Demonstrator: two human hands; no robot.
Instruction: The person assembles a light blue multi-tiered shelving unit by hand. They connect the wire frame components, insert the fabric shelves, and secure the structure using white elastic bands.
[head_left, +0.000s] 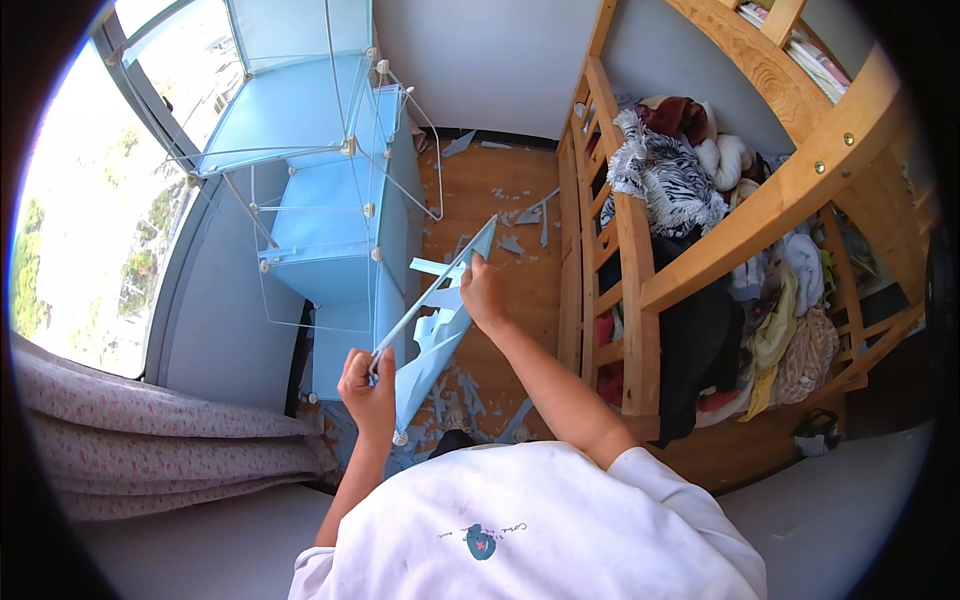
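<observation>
A torn light-blue plastic panel [428, 365] with a thin frame rod along its edge is held up in front of me, tilted from lower left to upper right. Ragged holes and loose strips show along its middle. My left hand [370, 395] is closed around the lower left end of the rod. Farther up, my right hand [485, 292] is closed on the panel near its pointed top. A round white connector [400, 438] sits at the panel's bottom corner. The blue cube shelf [325, 210], made of panels and wire frames, stands just beyond on the left.
Torn blue scraps [470, 395] litter the wooden floor [510, 375]. On the right stands a wooden bunk bed [635, 290] with piled clothes [790, 310]. A window [110, 200] and a patterned curtain [160, 440] are at the left. Bare wire frames [425, 212] stick out from the shelf.
</observation>
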